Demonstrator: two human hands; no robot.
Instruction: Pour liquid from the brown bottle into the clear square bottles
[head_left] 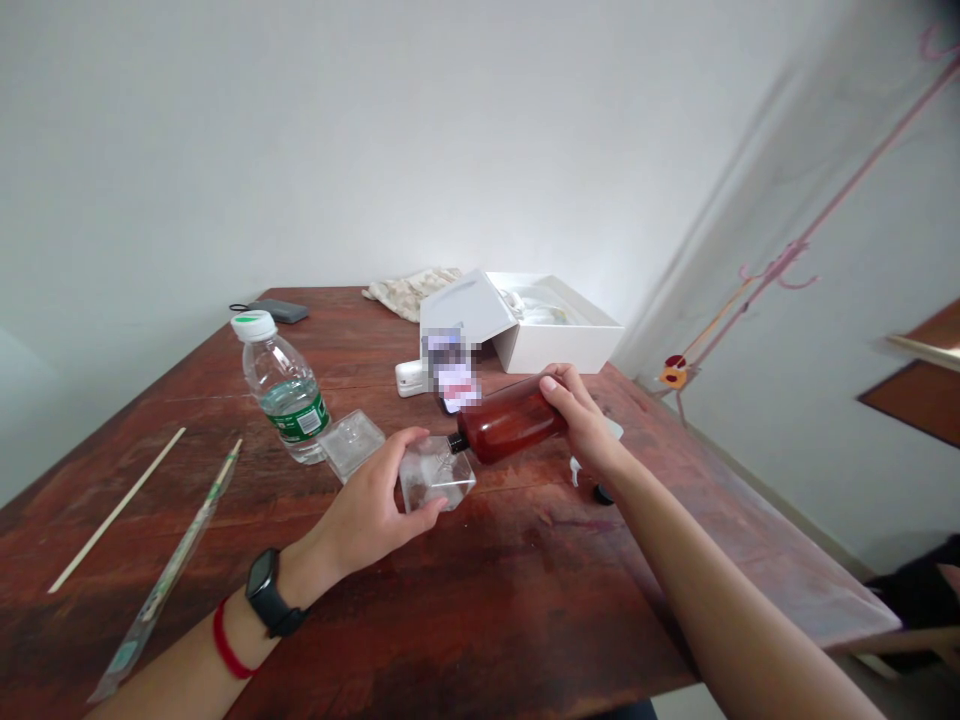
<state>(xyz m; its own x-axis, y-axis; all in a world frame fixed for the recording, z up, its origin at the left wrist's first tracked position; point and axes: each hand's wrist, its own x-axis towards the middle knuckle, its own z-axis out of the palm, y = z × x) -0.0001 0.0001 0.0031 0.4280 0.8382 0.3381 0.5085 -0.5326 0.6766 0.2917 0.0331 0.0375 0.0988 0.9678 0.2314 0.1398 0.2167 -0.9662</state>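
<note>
Amber plastic bottle (504, 425) lies tilted in the right hand (581, 415), fingers closed round its smooth, light-looking body, black neck just beside a clear square plastic box (439, 478). Left hand (367, 510), partly curled, holds that box by its side above the wooden tabletop (525, 610). Box looks thin, stiff, maybe brittle; best taken by the edges.

A reddish-brown wooden worktop (180, 470) carries an upright clear plastic water bottle (285, 395) with a white cap and green label. A thin pale wooden stick (116, 510) lies just beside a long, narrow clear plastic sleeve (169, 565) with green print. Farther back, an open white cardboard box (555, 325) sits near a crumpled beige patterned cloth (411, 293), a small white plastic device (410, 378) and a flat dark grey case (277, 311).
</note>
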